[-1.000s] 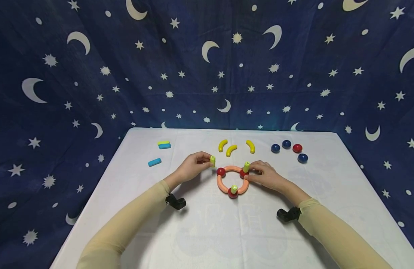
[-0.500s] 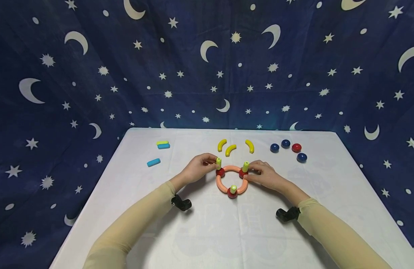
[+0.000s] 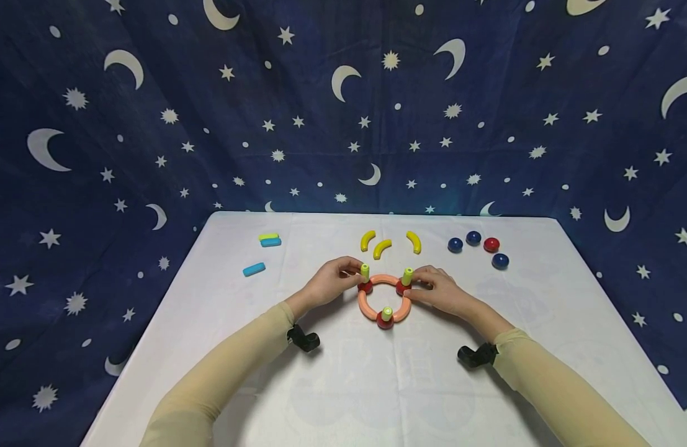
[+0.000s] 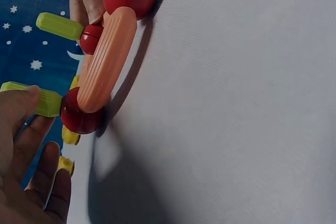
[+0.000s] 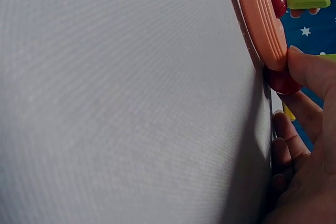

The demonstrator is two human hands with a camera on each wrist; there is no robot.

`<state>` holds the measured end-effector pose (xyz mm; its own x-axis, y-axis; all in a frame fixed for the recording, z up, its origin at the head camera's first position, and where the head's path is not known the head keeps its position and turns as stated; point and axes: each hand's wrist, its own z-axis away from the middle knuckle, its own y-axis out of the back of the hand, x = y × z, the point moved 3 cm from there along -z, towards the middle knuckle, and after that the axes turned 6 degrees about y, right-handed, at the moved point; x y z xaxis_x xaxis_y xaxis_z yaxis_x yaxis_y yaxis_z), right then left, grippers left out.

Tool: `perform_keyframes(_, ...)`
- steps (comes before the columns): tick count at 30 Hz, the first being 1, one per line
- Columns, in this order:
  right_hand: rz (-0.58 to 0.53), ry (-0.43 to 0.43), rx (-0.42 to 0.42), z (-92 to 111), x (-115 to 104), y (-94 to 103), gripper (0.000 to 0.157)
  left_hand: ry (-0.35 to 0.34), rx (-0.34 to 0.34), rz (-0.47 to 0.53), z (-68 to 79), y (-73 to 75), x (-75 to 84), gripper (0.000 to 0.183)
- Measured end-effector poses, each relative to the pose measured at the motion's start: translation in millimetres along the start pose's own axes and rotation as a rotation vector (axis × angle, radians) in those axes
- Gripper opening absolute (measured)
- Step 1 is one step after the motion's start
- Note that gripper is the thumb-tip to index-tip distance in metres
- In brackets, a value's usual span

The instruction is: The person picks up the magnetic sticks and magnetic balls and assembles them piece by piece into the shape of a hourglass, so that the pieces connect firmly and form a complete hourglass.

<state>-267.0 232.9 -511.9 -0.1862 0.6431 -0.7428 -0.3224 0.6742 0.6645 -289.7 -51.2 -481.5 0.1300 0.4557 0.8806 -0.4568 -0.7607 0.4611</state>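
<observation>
A ring of orange curved rods (image 3: 368, 308) joined by 3 red balls (image 3: 385, 321) lies on the white table. Each ball carries an upright light-green stick (image 3: 387, 313). My left hand (image 3: 333, 282) pinches the left stick (image 4: 48, 102) between thumb and finger, and its lower end meets the left red ball (image 4: 81, 112). Thumb and fingers of my right hand (image 3: 442, 293) hold the ring at its right red ball (image 5: 283, 81), where an orange rod (image 5: 262, 22) joins it.
Behind the ring lie 3 yellow curved rods (image 3: 383, 249). Blue sticks (image 3: 254, 269) and a yellow-green stick (image 3: 268, 236) lie back left. Several balls, blue (image 3: 501, 261) and red (image 3: 491, 244), sit back right. A starry dark-blue cloth (image 3: 298, 155) hangs behind the table.
My left hand has moved right with the green stick and set its lower end on the left red ball. The right hand has stayed at the right ball.
</observation>
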Motion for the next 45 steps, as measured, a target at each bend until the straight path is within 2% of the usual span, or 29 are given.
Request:
perform_keyframes(15,0.002,0.002,-0.002,0.6,-4.1,-1.5,0.047,0.012,-0.006,-0.016,3.6,1.4,-2.0,0.025)
perform_keyframes(25,-0.002,-0.015,-0.008,-1.5,-4.1,-4.4,0.050,0.012,-0.017,-0.033,6.8,1.9,-5.3,0.026)
perform_keyframes(29,0.007,-0.007,-0.008,-2.6,-5.7,-5.0,0.048,0.006,-0.036,-0.071,6.2,0.6,-11.2,0.025)
perform_keyframes(34,0.001,0.006,-0.014,-3.7,-9.1,-4.4,0.044,-0.038,-0.058,-0.112,3.3,-0.2,-19.5,0.023)
perform_keyframes(41,-0.018,0.014,-0.015,-1.0,-3.7,-1.0,0.051,-0.046,-0.127,-0.045,-1.6,-2.6,-26.0,0.030)
perform_keyframes(45,-0.069,-0.001,0.001,4.4,3.0,3.2,0.053,-0.042,-0.148,-0.026,-4.6,-6.6,-26.0,0.032)
